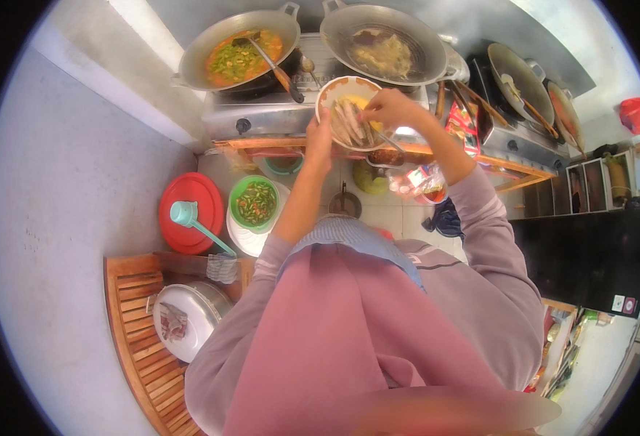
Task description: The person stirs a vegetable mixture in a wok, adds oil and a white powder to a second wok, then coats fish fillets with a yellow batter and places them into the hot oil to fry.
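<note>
My left hand point(321, 136) grips the left rim of a bowl with an orange-brown patterned edge point(328, 94), held in front of the stove. Several pale, slender fish point(347, 121) lie in it with some yellow liquid. My right hand point(388, 109) is over the bowl's right side, its fingers bent down at the fish; whether they pinch one is hidden. A metal spoon or ladle handle point(391, 143) sticks out at the lower right of the bowl. Behind the bowl, a large wok point(426, 54) on the stove holds oil and a pale, frothy frying mass point(388, 54).
A second wok point(194, 62) with green vegetables in orange sauce stands at left, a wood-handled turner point(276, 68) in it. More woks point(527, 82) are at right. Below left are a green bowl of cut chillies point(254, 203), a red lid point(178, 185) and a lidded pot point(189, 338) on a wooden bench.
</note>
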`<act>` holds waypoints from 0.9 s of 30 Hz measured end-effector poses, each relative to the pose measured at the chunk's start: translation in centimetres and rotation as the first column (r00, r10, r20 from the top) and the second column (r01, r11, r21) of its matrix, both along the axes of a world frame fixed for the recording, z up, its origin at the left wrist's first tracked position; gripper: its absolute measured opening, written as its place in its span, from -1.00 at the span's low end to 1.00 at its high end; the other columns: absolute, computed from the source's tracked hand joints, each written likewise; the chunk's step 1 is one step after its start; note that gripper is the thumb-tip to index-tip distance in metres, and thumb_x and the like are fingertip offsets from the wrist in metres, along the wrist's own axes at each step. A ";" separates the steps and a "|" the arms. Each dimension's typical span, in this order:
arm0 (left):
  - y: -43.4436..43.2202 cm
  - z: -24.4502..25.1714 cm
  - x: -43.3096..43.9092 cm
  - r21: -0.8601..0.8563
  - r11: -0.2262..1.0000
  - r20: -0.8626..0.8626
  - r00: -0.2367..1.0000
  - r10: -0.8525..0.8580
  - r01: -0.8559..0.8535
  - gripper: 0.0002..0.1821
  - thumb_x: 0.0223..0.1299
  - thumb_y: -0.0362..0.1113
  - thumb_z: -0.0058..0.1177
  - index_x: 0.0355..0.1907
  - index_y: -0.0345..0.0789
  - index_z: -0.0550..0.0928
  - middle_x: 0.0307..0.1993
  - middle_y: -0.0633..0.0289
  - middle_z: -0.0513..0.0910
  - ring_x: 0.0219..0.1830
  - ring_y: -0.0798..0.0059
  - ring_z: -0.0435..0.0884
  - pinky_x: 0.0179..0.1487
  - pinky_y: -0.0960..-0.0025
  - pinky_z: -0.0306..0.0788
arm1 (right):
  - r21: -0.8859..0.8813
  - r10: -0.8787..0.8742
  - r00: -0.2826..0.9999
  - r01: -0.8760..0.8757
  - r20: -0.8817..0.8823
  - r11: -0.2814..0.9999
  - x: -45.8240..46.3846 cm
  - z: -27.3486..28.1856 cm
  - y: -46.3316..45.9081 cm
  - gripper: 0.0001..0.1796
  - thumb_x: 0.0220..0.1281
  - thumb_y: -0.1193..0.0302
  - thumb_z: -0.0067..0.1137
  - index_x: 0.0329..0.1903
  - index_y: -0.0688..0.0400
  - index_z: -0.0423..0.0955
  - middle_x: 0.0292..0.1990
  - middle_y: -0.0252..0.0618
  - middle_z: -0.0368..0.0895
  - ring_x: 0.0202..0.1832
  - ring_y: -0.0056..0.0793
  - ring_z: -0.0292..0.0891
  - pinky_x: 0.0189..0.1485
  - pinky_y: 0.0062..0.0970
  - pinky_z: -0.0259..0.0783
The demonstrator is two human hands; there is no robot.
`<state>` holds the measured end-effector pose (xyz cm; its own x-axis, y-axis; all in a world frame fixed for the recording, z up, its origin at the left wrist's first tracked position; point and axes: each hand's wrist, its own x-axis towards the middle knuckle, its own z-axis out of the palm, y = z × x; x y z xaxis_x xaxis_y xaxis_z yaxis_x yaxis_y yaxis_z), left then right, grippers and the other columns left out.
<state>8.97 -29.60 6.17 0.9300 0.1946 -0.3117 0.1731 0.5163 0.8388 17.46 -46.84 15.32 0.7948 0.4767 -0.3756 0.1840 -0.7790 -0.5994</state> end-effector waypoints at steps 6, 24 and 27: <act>0.4 0.0 -1.2 -0.039 0.999 0.052 0.999 -0.005 0.007 -0.45 0.45 -0.03 -0.16 0.26 -0.43 0.37 0.15 0.07 0.50 0.15 0.37 0.47 0.21 0.34 0.30 | 0.273 -0.050 0.988 0.089 -0.145 0.958 -0.3 -1.4 -0.7 -0.70 0.14 0.37 0.21 -0.13 0.32 0.59 -0.45 -0.24 0.61 -0.51 -0.55 0.54 -0.57 -0.50 0.49; 0.0 1.5 -4.3 0.164 0.986 0.085 0.996 0.015 -0.029 -0.42 0.39 0.01 -0.07 0.23 -0.43 0.39 0.07 0.06 0.55 0.06 0.29 0.56 0.04 0.26 0.48 | -0.086 0.203 0.830 -0.186 0.520 0.979 -2.7 -2.2 -0.9 -0.75 0.00 0.46 0.17 -0.19 0.10 0.65 -0.26 -0.01 0.66 -0.24 -0.04 0.60 -0.15 -0.22 0.51; -0.4 1.5 -4.8 0.205 0.979 0.058 0.998 0.002 -0.014 -0.41 0.39 0.01 -0.07 0.24 -0.43 0.38 0.10 0.05 0.52 0.11 0.28 0.53 0.04 0.22 0.48 | -0.238 0.359 0.664 -0.269 0.656 0.933 -4.3 -1.7 -2.1 -0.81 0.01 0.47 0.14 -0.28 0.15 0.64 -0.35 -0.03 0.65 -0.30 -0.09 0.61 -0.22 -0.24 0.51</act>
<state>4.13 -30.02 7.70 0.9433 0.2565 -0.2106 0.1181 0.3337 0.9353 13.17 -48.96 13.59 0.6614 0.7371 0.1386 0.7501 -0.6498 -0.1230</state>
